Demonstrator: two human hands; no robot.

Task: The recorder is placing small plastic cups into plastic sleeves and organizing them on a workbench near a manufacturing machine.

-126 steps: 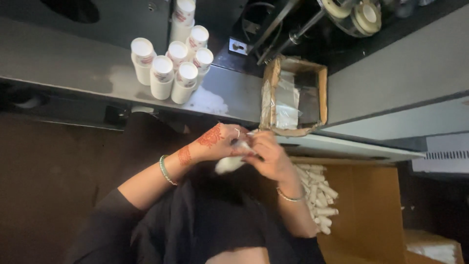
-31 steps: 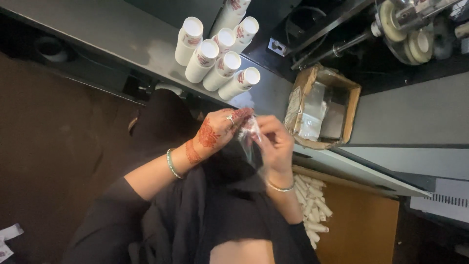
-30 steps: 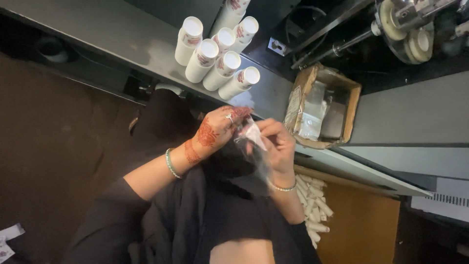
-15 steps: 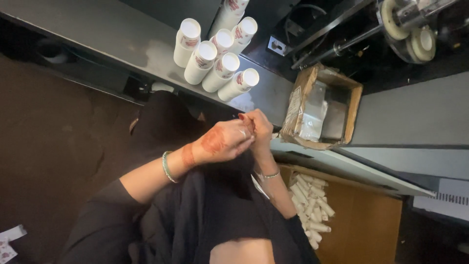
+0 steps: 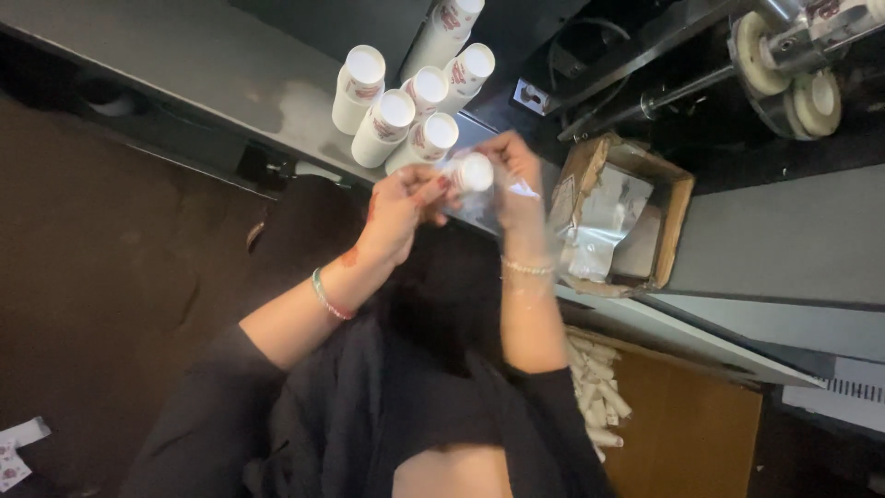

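Here, the left hand (image 5: 398, 207) and the right hand (image 5: 513, 175) are pinching a small white bottle (image 5: 473, 171) in a clear plastic bag (image 5: 479, 205) between closed fingers, raised just beside the standing bottles (image 5: 406, 101) at the grey counter's (image 5: 184, 65) near edge.

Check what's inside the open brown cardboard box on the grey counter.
The brown cardboard box holds crumpled clear plastic bags, loosely piled. Anything beneath them, including the box's bottom, is covered and cannot be seen.

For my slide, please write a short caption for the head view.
Both hands, left hand and right hand, hold a small white bottle near standing bottles.
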